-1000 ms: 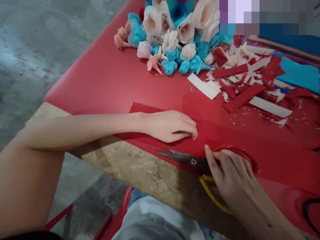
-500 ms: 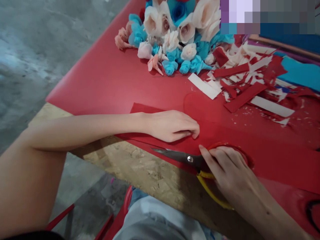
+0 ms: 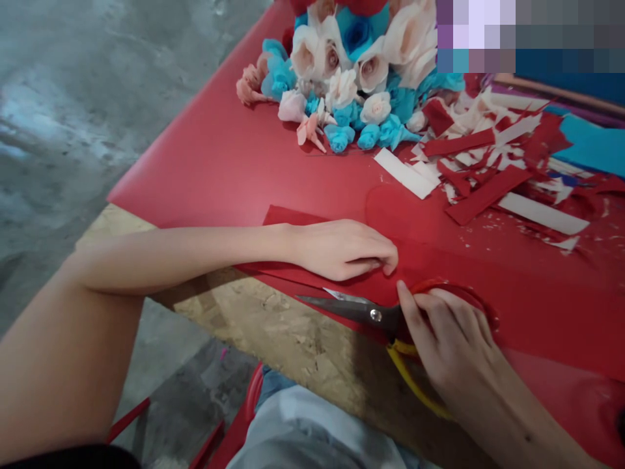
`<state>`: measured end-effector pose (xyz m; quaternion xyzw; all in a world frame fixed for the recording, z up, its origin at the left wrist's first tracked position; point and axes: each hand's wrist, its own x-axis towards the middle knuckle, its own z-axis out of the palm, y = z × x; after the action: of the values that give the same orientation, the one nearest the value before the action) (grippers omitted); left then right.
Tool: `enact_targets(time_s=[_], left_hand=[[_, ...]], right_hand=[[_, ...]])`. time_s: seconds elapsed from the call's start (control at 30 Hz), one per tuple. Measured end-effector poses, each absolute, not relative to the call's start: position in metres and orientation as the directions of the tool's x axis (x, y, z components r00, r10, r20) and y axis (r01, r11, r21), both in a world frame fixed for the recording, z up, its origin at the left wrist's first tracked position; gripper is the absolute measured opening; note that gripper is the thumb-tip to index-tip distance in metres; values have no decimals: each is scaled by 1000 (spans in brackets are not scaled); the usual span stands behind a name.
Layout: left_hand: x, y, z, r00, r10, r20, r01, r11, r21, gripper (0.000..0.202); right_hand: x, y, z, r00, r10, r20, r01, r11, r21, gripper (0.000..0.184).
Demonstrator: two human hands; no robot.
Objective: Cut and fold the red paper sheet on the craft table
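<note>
My left hand (image 3: pixel 342 249) lies on a strip of red paper (image 3: pixel 293 218) near the table's front edge, fingers curled and pressing it down. My right hand (image 3: pixel 449 335) grips scissors (image 3: pixel 359 309) with red and yellow handles just in front of it. The blades point left along the red paper's lower edge and stand slightly apart. A rounded red paper piece (image 3: pixel 395 208) lies just beyond my left hand.
A heap of paper roses (image 3: pixel 351 71) in white, pink and blue sits at the back of the red table (image 3: pixel 205 163). Red and white paper strips (image 3: pixel 483 169) litter the right side. Bare chipboard (image 3: pixel 283 339) shows at the front edge; concrete floor lies to the left.
The scissors and my right hand slid a little leftward along the paper, then back, and the blades have parted slightly. My left hand stays pressed on the red paper.
</note>
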<state>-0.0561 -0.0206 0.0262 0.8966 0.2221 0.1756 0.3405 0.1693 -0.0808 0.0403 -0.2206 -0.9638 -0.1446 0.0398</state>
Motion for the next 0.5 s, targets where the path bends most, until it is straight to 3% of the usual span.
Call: enact_targets(time_s=[0.5], left_hand=[[-57, -22, 26, 830, 532, 168, 274, -650, 709, 18]], right_hand=[[152, -74, 37, -906, 379, 190, 414, 887, 205, 35]])
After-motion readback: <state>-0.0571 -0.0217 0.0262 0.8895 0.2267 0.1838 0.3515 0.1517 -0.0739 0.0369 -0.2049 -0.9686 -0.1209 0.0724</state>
